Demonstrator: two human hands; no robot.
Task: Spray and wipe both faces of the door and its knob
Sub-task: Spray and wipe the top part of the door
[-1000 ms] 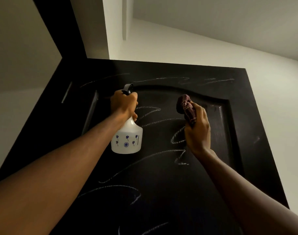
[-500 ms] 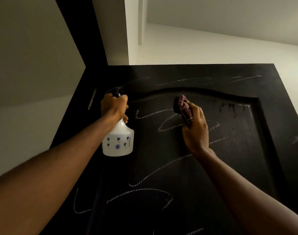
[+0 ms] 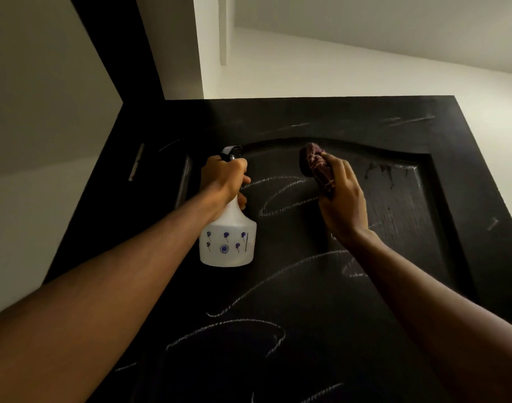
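We face the black wooden door (image 3: 321, 301), its raised panel scrawled with white chalk lines (image 3: 281, 196). Our left hand (image 3: 224, 177) grips the neck of a white plastic spray bottle (image 3: 228, 242) with small blue flowers, held before the panel. Our right hand (image 3: 343, 205) clutches a bunched maroon cloth (image 3: 317, 167) near the panel's arched top edge.
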